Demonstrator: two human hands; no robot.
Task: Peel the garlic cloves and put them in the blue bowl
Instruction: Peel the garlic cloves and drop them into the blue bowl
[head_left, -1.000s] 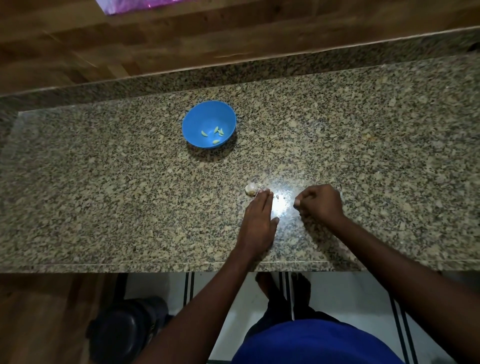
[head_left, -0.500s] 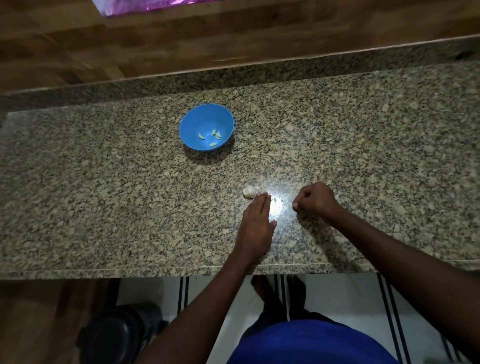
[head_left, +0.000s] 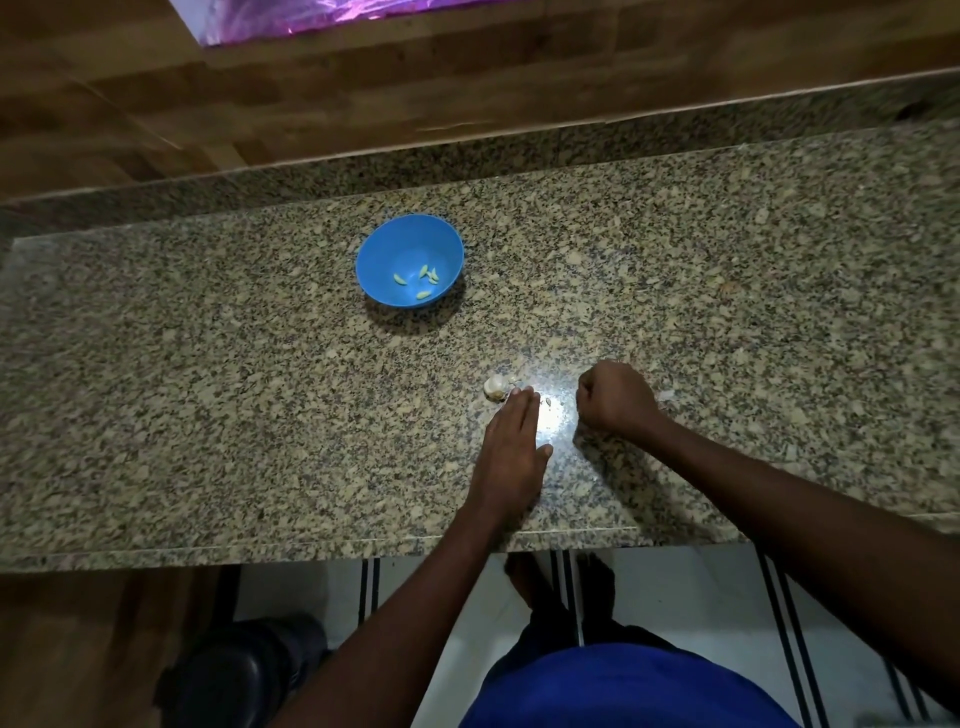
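The blue bowl (head_left: 375, 262) stands on the granite counter with several peeled, pale green garlic cloves (head_left: 423, 274) lying inside. Nearer to me, a partly broken garlic bulb (head_left: 495, 387) with papery white skin lies on the counter. My left hand (head_left: 511, 447) rests flat on the stone, fingers straight, its fingertips just right of the bulb and almost touching it. My right hand (head_left: 615, 397) sits to the right as a fist, knuckles up, fingers curled under. Whatever may be inside the fist is hidden.
A scrap of white garlic skin (head_left: 666, 396) lies right of my right hand. The granite counter (head_left: 208, 389) ends in a front edge close to my body. A wooden wall runs behind the counter's raised back lip (head_left: 467, 150). A dark round object (head_left: 244, 670) stands on the floor below.
Both hands stay in nearly the same places by the bulb. My right hand's fingers have curled in tighter. The view has shifted slightly.
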